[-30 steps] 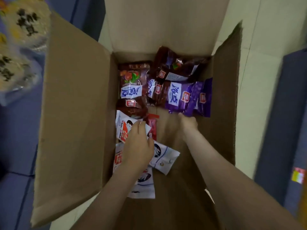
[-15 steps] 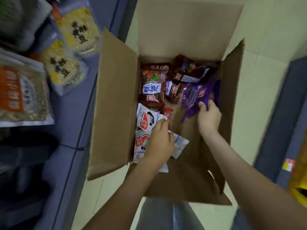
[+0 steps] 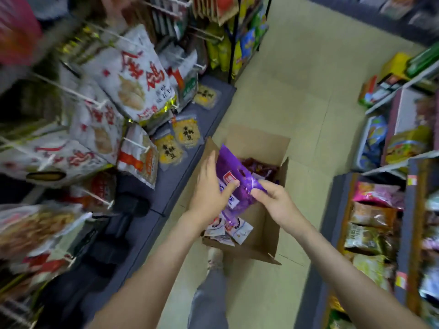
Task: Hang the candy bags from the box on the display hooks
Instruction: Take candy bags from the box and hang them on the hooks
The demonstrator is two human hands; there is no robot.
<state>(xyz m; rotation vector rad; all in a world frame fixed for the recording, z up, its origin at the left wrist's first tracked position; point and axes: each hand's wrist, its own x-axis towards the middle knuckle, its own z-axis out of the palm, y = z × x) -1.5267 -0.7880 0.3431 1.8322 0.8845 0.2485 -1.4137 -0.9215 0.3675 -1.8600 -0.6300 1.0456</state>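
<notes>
Above the open box (image 3: 263, 224), in the middle of the aisle, a purple candy bag (image 3: 234, 172) is held in the air by both hands; its top edge points far and left, and its lower end hangs over the inside of the box. The left hand (image 3: 209, 193) grips the bag at its left edge, thumb pressed on the front, fingers straight behind; the right hand (image 3: 275, 203) pinches the right edge between thumb and curled fingers. Inside the box, white bags (image 3: 229, 230) lie at the near left corner; dark red bags (image 3: 259, 166) lie at the far side, partly hidden by the purple one; the near right part of the bottom is bare cardboard. The flaps stand open, the far one leaning away; the left side of the box is just beside the grey base (image 3: 190, 148) of the left rack. On that rack the display hooks (image 3: 135, 141) stick out toward the aisle, several carrying hanging bags (image 3: 133, 77), white with red print; this part is blurred. Right of the box the pale floor (image 3: 297, 91) is open up to the shelves (image 3: 380, 210); far behind the box it is open too. A leg (image 3: 209, 300) in grey cloth stands at the near left corner of the box.
</notes>
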